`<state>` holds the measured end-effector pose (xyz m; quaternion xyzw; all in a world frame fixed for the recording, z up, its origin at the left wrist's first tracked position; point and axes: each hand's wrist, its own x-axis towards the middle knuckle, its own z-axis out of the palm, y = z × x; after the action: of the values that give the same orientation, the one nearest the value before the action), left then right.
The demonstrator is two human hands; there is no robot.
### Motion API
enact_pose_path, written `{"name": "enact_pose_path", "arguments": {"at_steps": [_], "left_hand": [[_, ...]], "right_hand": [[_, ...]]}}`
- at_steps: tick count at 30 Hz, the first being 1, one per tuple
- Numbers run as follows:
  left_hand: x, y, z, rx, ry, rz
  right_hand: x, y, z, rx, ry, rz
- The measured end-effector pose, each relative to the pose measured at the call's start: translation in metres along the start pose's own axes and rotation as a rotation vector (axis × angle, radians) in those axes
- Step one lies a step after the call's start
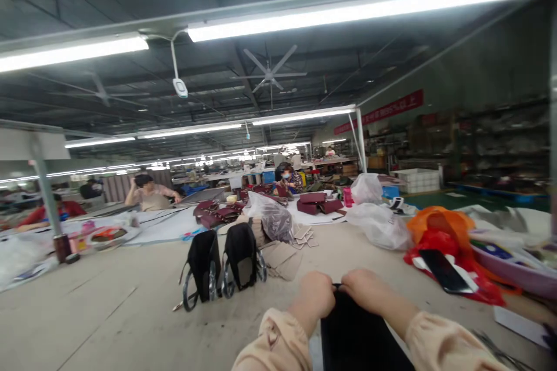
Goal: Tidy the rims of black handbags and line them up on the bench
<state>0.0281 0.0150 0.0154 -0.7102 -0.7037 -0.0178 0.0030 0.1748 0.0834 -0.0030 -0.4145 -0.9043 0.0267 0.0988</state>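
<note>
My left hand [317,295] and my right hand [362,290] are close together at the upper edge of a black bag [359,336], low in the view. The fingers of both hands are closed on that edge, and the fingertips are partly hidden behind it. The bag's lower part runs out of the frame between my forearms. Two more black bags [203,266] [241,258] with clear-wrapped handles stand upright on the table to the left of my hands.
Flat beige pieces [282,261] and a plastic-wrapped bundle [272,217] lie beyond. Maroon bags [317,203] sit farther back. To the right are a phone [446,271], a red plastic bag [435,246] and a lilac basin [513,269]. Several co-workers sit across the tables.
</note>
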Motion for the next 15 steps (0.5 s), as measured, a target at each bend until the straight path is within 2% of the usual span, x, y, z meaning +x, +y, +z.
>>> {"name": "enact_pose_path", "arguments": {"at_steps": [4, 8, 12, 15], "left_hand": [[-0.002, 0.001, 0.001, -0.041, -0.071, -0.034], [0.001, 0.004, 0.002, -0.052, -0.145, -0.122], [0.003, 0.007, 0.003, -0.060, -0.164, -0.172], [0.003, 0.009, 0.004, -0.076, -0.162, -0.189]], "right_hand": [[-0.004, 0.011, 0.008, 0.003, -0.005, 0.078], [-0.004, 0.018, 0.019, 0.073, 0.047, 0.044], [-0.004, 0.028, 0.024, 0.189, 0.104, 0.056], [-0.006, 0.038, 0.024, 0.354, 0.079, 0.177]]}}
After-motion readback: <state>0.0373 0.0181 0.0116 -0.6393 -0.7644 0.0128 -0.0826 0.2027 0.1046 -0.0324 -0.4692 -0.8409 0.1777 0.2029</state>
